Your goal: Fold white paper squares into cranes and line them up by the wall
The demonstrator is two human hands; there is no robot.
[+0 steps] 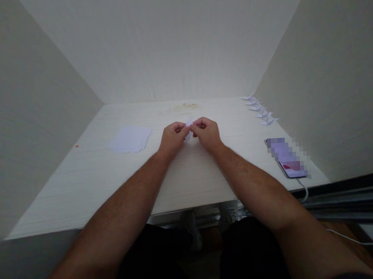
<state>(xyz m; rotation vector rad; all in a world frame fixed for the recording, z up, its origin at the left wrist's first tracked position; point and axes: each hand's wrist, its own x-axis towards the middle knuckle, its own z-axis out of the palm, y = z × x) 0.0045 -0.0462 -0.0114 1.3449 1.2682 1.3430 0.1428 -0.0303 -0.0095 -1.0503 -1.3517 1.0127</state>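
Observation:
Both hands meet over the middle of the white table [188, 177], pinching a small folded white paper [189, 122] between them. My left hand [173, 137] grips its left side with thumb and fingertips. On the other side, my right hand [207, 132] holds it the same way, fingers curled in. The paper is narrow and stands upright, with pointed ends showing above and below the fingertips; its exact folds are partly hidden. To the left lies a stack of white paper sheets [132, 139], apart from the hands.
Several folded white paper cranes [260, 110] stand in a row along the right wall. Nearer me lies a phone [286, 159] with a white cable [304, 189] running off the table edge. Walls enclose the table's back and sides. A brownish stain [189, 105] marks the tabletop's rear.

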